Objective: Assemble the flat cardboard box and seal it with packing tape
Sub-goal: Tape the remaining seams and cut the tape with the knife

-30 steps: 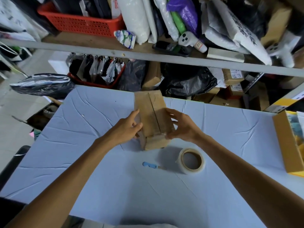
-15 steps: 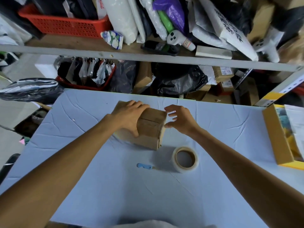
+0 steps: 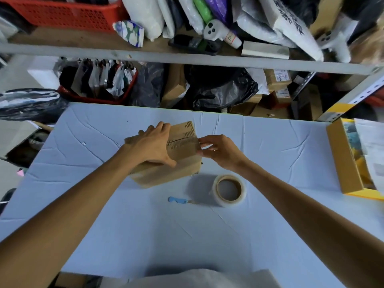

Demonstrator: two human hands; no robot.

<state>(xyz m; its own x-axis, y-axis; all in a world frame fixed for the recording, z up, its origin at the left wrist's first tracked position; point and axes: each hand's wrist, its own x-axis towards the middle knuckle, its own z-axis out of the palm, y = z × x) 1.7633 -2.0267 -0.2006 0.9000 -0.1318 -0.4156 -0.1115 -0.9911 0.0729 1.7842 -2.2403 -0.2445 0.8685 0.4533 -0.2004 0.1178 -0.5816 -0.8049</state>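
- Two hands on the small brown cardboard box (image 3: 185, 156), which lies near the middle of the pale blue cloth-covered worktop (image 3: 187, 235).
- Changed: a second ago the box stood on end between both hands; now it is tipped over with the flap seam facing up.
- Left hand (image 3: 151, 146) lies flat on top, fingers straight, thumb down the near side, pressing the flaps.
- Right hand (image 3: 220, 152) has come to the right end of the seam, with thumb and fingers pinched on the box edge there.
- White roll of packing tape (image 3: 228, 202) and small blue cutter (image 3: 176, 200) sit untouched just in front of the box.
- Judgement: the box is formed, and this face looks ready for sealing or smoothing. Cannot tell whether tape already covers the seam.
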